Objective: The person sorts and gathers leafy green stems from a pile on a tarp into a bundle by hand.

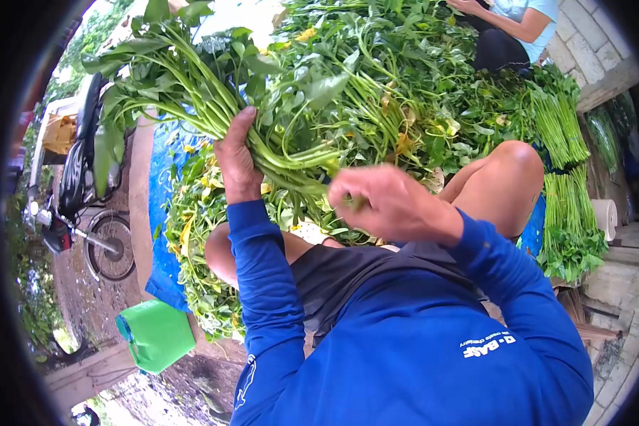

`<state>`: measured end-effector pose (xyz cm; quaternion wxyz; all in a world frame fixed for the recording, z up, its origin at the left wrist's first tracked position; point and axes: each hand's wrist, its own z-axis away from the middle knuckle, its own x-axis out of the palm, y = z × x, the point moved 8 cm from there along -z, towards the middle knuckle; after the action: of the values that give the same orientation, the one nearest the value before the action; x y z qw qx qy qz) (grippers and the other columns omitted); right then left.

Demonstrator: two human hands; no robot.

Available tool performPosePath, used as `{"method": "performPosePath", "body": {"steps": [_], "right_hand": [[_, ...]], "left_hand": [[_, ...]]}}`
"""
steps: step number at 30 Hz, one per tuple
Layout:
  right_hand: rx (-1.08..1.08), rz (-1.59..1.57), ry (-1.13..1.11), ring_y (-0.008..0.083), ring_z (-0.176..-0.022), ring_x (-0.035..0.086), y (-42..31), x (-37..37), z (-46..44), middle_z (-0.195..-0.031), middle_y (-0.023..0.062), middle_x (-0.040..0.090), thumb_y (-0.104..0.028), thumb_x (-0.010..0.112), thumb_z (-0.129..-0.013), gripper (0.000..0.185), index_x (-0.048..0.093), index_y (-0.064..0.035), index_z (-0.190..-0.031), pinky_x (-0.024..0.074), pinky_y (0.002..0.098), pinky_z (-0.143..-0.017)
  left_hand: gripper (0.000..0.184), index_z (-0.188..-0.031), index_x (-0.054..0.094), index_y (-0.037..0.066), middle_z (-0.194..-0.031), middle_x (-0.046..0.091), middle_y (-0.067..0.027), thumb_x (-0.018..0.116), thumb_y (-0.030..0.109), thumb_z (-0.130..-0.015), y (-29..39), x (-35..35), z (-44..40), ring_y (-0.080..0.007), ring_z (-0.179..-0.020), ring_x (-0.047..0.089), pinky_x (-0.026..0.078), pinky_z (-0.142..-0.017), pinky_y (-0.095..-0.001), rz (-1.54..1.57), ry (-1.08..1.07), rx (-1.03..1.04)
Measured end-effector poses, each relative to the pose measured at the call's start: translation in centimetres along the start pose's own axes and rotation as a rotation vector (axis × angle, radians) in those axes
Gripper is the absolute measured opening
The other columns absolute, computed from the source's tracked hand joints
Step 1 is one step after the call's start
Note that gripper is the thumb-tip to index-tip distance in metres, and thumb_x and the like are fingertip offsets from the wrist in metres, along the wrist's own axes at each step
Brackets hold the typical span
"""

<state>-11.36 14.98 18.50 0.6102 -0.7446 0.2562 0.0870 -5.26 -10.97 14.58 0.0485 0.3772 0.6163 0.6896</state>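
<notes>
Fingers of the left hand (236, 157) are wrapped round a bunch of leafy stems (216, 106), thumb laid along the near side; the bunch, landmark for all places below, is held in front of the knees, over loose greens, its leafy tops to the upper left and its stem ends to the lower right. Right hand (397, 206), just beside the bunch's stem ends: fingers curled and blurred, a greenish patch showing between them; I cannot tell whether they grip a piece or touch the stems. Judged from my remote post, good handling here calls for a left grip snug enough to keep the stems parallel, yet gentle enough not to bruise them. The stem ends spread apart rather than lying flush, so I would guide the right fingers to them a few at a time, low on the stalks, and keep the leaves from folding. Beyond the bunch spreads a pile of loose greens (376, 92), yellowed leaves among them, which I would keep out of the grip. Farther out: blue tarp (165, 234), left of and below the bunch; stacked bundles (564, 202), well to its right; another person's forearm (515, 27), upper right; green container (162, 339), below left; motorcycle (74, 170), left.
</notes>
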Motion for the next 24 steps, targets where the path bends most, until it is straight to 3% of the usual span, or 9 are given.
{"method": "performPosePath", "body": {"steps": [1, 3, 6, 9, 13, 14, 17, 21, 24], "right_hand": [[-0.177, 0.182, 0.178, 0.0341, -0.083, 0.071, -0.8, -1.2, -1.3, -0.093, 0.0132, 0.067, -0.008, 0.068, -0.092, 0.014, 0.065, -0.0085, -0.106, 0.0547, 0.0465, -0.068], [-0.209, 0.432, 0.165, 0.0321, -0.085, 0.069, -2.2, -1.3, -4.0, -0.093, 0.0102, 0.064, -0.006, 0.073, -0.091, 0.025, 0.072, -0.0074, -0.116, 0.0566, 0.0425, -0.07], [-0.358, 0.592, 0.139, 0.0322, -0.092, 0.067, -1.4, 0.7, -5.7, -0.1, 0.0105, 0.062, -0.006, 0.072, -0.089, 0.022, 0.071, -0.0091, -0.11, 0.0573, 0.0434, -0.072], [-0.341, 0.55, 0.138, 0.0308, -0.099, 0.066, 0.2, 1.1, -5.6, -0.11, 0.0117, 0.062, -0.008, 0.071, -0.087, 0.017, 0.069, -0.0098, -0.104, 0.0577, 0.0437, -0.074], [-0.344, 0.553, 0.11, 0.0284, -0.086, 0.066, 0.8, 2.6, -4.2, -0.088, 0.0077, 0.063, -0.012, 0.072, -0.086, 0.011, 0.066, -0.0071, -0.093, 0.0566, 0.0389, -0.068], [-0.379, 0.577, 0.143, 0.0275, -0.08, 0.065, 0.7, 3.0, -3.8, -0.079, 0.0056, 0.061, -0.012, 0.072, -0.086, 0.01, 0.065, -0.0072, -0.09, 0.0558, 0.0372, -0.066], [-0.303, 0.49, 0.082, 0.0287, -0.085, 0.066, 2.2, 4.8, -2.2, -0.085, 0.0079, 0.065, -0.013, 0.066, -0.086, 0.01, 0.063, -0.0063, -0.092, 0.0575, 0.0393, -0.073], [-0.226, 0.255, 0.159, 0.0289, -0.082, 0.066, 4.8, 5.5, 0.4, -0.085, 0.0063, 0.066, -0.008, 0.075, -0.077, 0.021, 0.064, -0.0093, -0.094, 0.0555, 0.0408, -0.071], [-0.112, 0.126, 0.138, 0.0349, -0.082, 0.066, 8.0, 4.3, 1.1, -0.088, 0.0111, 0.066, -0.01, 0.077, -0.086, 0.019, 0.064, -0.0083, -0.1, 0.0541, 0.045, -0.071]], "left_hand": [[0.035, -0.129, 0.063, -0.004, -0.108, 0.075, -0.014, 0.07, 0.002, -0.095, -0.6, 0.0, 0.1, -0.0237, -0.087, 0.077, 0.068, -0.081, -0.0383, 0.002, -0.02, -0.011], [0.03, -0.123, 0.067, -0.007, -0.108, 0.077, -0.0173, 0.066, 0.013, -0.101, -1.2, 1.2, 1.1, -0.0254, -0.091, 0.078, 0.067, -0.082, -0.0376, -0.004, -0.057, -0.005], [0.028, -0.123, 0.067, -0.006, -0.11, 0.077, -0.017, 0.065, 0.013, -0.102, -2.6, -0.1, 1.2, -0.025, -0.092, 0.078, 0.066, -0.083, -0.0381, -0.011, -0.033, -0.082], [0.03, -0.124, 0.067, -0.006, -0.108, 0.076, -0.0145, 0.071, 0.004, -0.096, -2.8, -1.4, 1.0, -0.0225, -0.089, 0.077, 0.067, -0.081, -0.0379, 0.046, 0.026, -0.065], [0.022, -0.116, 0.07, -0.004, -0.099, 0.077, -0.0123, 0.073, 0.007, -0.097, -4.1, -4.1, 0.3, -0.022, -0.083, 0.076, 0.068, -0.075, -0.0377, 0.123, 0.082, -0.153], [0.024, -0.115, 0.071, -0.002, -0.097, 0.077, -0.0129, 0.073, 0.015, -0.098, -4.2, -4.7, 0.4, -0.0233, -0.082, 0.077, 0.067, -0.077, -0.0382, 0.091, 0.097, -0.193], [0.029, -0.113, 0.072, -0.001, -0.101, 0.079, -0.0141, 0.069, 0.027, -0.102, -4.3, -6.6, 0.5, -0.0245, -0.083, 0.077, 0.065, -0.078, -0.0375, 0.073, 0.163, -0.219], [0.031, -0.111, 0.073, 0.002, -0.101, 0.079, -0.0145, 0.071, 0.031, -0.101, -3.5, -8.5, 0.3, -0.0255, -0.083, 0.076, 0.066, -0.078, -0.0385, 0.199, 0.161, -0.196], [0.04, -0.121, 0.072, 0.003, -0.109, 0.08, -0.0136, 0.07, 0.038, -0.101, -2.7, -9.7, 0.9, -0.0246, -0.089, 0.077, 0.067, -0.083, -0.0401, 0.261, 0.091, -0.192]]}}
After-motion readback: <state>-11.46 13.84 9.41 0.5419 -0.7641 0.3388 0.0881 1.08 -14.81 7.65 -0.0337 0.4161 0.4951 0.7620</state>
